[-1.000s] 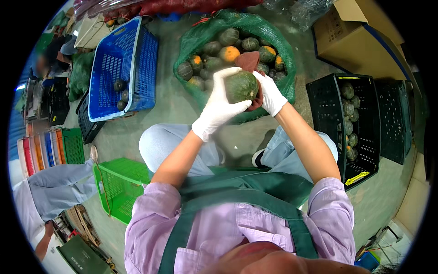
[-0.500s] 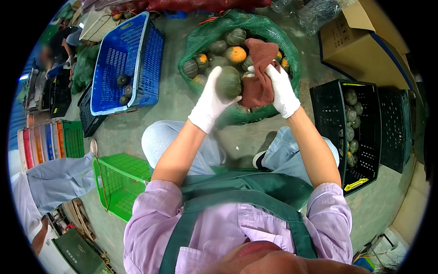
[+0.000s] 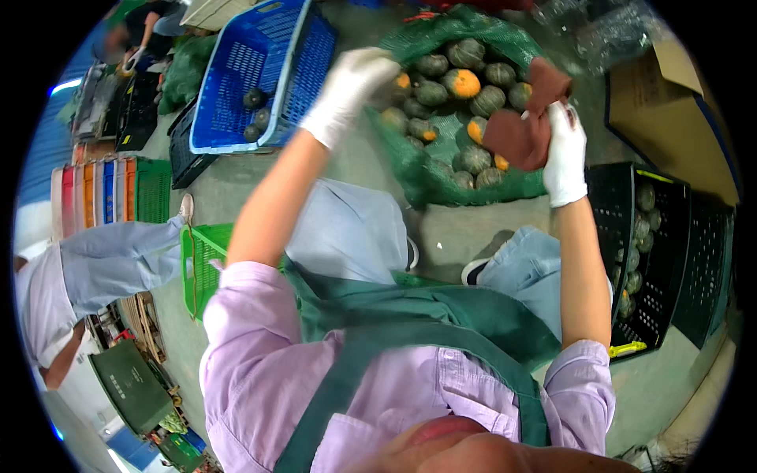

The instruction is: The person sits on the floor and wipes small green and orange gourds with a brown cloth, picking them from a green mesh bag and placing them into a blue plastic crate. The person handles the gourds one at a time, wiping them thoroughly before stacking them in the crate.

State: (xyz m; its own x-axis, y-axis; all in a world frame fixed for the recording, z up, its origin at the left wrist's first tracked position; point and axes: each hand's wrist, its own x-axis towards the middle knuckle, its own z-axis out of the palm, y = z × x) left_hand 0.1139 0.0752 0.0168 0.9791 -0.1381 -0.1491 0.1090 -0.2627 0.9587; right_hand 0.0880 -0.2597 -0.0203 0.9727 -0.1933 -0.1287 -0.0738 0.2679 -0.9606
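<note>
Have just swung the blurred left hand [image 3: 352,88] away from the brown cloth [image 3: 516,140] to 12 o'clock, between the blue plastic crate [image 3: 230,67] and green mesh sack [image 3: 418,167], leaving both hands well apart; cannot tell its grip, spread or closed around a squash. Pinching the cloth in the grip of the right hand [image 3: 567,154] at 2 o'clock. See many kabocha squashes [image 3: 488,101] in the sack, at 1 o'clock; a few dark squashes [image 3: 255,98] in the blue plastic crate, at 11; several green squashes [image 3: 646,221] in the black crate [image 3: 668,268], at 3.
</note>
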